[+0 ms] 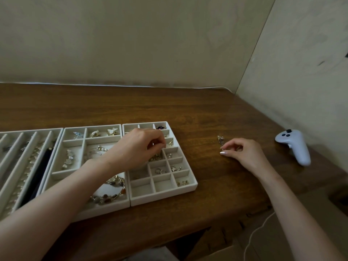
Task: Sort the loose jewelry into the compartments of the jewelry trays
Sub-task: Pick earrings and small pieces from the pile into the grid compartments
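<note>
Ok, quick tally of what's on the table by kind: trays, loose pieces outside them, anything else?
Jewelry trays: 3
Loose jewelry cluster outside the trays: 1
Game controller: 1
Total: 5

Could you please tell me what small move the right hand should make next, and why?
Probably reach forward and pinch the loose jewelry piece on the table. It lies just beyond the right hand, outside the trays, while the left hand is curled over the small-compartment tray.
</note>
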Tool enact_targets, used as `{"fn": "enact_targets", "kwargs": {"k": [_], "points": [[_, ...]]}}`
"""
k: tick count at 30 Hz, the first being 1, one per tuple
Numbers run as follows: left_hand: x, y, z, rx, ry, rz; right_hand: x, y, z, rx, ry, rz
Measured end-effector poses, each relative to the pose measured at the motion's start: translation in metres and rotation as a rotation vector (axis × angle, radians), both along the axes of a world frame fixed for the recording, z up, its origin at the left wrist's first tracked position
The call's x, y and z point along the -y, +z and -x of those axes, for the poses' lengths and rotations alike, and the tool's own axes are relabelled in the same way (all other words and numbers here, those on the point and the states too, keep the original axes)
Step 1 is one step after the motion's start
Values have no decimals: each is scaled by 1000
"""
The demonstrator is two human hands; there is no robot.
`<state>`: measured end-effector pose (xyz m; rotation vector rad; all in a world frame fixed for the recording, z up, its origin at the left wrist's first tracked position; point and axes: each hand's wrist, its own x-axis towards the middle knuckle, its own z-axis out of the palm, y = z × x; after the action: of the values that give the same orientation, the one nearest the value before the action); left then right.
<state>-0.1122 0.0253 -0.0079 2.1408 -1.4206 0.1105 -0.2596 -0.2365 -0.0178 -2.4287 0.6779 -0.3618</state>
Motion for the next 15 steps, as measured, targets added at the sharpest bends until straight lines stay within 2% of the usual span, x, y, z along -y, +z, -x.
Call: {"fn": "enact_targets", "kwargs": {"k": [4,10,15], "points": [[0,0,0,5,3,10,-3,2,0,23,9,-12],[0,0,2,11,-7,22,-37,20,4,137,201,-561],[-2,1,0,-4,-6,12,-50,25,-5,125,160,-868]]}}
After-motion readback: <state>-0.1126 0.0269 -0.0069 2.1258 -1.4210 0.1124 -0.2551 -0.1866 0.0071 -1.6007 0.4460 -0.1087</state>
